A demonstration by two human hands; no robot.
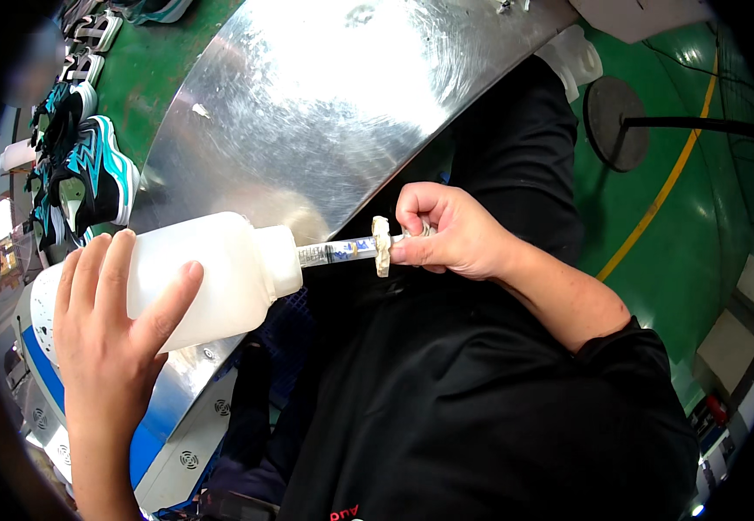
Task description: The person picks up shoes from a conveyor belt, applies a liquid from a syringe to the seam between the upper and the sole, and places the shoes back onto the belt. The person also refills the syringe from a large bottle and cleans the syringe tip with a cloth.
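My left hand (108,330) grips a white translucent plastic bottle (212,273) lying on its side, its neck pointing right. A clear syringe (342,252) is pushed into the bottle's mouth. A crusted cream-coloured flange (382,246) sits at the syringe's rear end. My right hand (446,234) closes around that end, fingers curled over the plunger. Both hands hover in front of my black-clothed torso, beside the edge of a shiny metal table (325,95).
Several black and teal sports shoes (90,174) lie on a green surface at the upper left. A round black stand base (615,122) and a yellow floor line (663,191) are on the green floor at right. A white and blue machine housing (160,434) sits below the table.
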